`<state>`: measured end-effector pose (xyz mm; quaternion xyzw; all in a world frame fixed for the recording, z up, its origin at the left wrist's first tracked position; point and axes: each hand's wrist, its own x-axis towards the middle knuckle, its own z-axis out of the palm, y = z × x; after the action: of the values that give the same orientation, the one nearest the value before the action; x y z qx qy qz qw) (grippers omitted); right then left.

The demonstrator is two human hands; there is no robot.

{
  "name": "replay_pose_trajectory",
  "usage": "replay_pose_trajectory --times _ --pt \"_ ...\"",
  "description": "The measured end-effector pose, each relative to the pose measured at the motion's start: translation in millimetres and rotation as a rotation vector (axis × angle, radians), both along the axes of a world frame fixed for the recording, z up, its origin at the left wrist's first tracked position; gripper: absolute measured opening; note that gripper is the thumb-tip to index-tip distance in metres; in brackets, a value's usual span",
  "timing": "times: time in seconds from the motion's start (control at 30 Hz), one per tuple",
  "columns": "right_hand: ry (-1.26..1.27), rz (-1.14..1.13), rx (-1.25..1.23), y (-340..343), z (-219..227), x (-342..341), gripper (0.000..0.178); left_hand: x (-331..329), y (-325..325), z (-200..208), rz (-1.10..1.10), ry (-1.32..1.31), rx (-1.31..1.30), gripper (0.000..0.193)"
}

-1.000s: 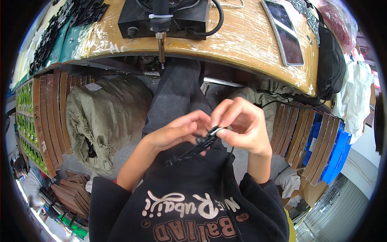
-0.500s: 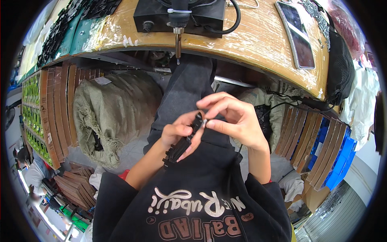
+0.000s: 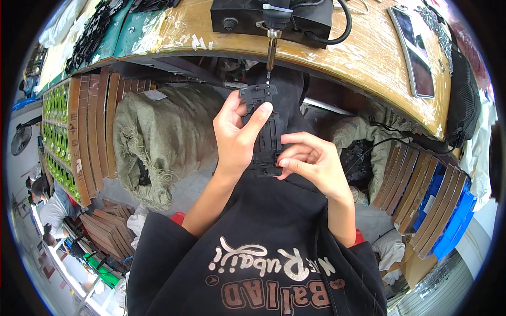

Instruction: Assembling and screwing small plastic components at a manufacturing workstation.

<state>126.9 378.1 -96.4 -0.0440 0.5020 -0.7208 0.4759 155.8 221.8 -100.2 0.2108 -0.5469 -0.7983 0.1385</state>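
Note:
A flat black plastic part (image 3: 268,134), long and with moulded ribs and slots, is held upright over my lap. My left hand (image 3: 237,131) grips its left side, thumb across the front and fingers behind. Fingers of my right hand (image 3: 312,160) pinch the lower right corner of the same part. Just above its top edge is the tip of a screwdriver bit (image 3: 270,58), pointing down from a mounted electric driver (image 3: 276,18). A small bright spot, perhaps a screw, shows at the bit's tip near the part; whether they touch I cannot tell.
Behind the driver stands a black box (image 3: 311,29) on the wooden bench (image 3: 363,58). A phone (image 3: 414,52) and a pile of small screws (image 3: 440,34) lie at the right. Black parts (image 3: 95,42) heap at far left. Below are a woven sack (image 3: 168,137) and stacked cardboard (image 3: 95,131).
The black part has been turned to face me and raised toward the driver bit. My left hand moved up with it; my right hand went from its top end to its lower corner.

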Motion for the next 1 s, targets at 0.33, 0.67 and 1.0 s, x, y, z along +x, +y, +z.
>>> replay_pose_trajectory --times 0.33,0.67,1.0 --pt "0.018 -0.063 -0.014 -5.4 2.7 3.6 0.034 -6.6 -0.2 5.3 0.057 0.050 -0.120 0.020" --pt "0.006 -0.075 -0.033 -3.3 4.5 1.9 0.036 -9.0 1.4 6.8 0.049 0.042 -0.106 0.021" --pt "0.021 -0.099 -0.037 -4.3 -0.1 2.8 0.037 -10.5 2.4 5.3 0.072 0.057 -0.196 0.020"
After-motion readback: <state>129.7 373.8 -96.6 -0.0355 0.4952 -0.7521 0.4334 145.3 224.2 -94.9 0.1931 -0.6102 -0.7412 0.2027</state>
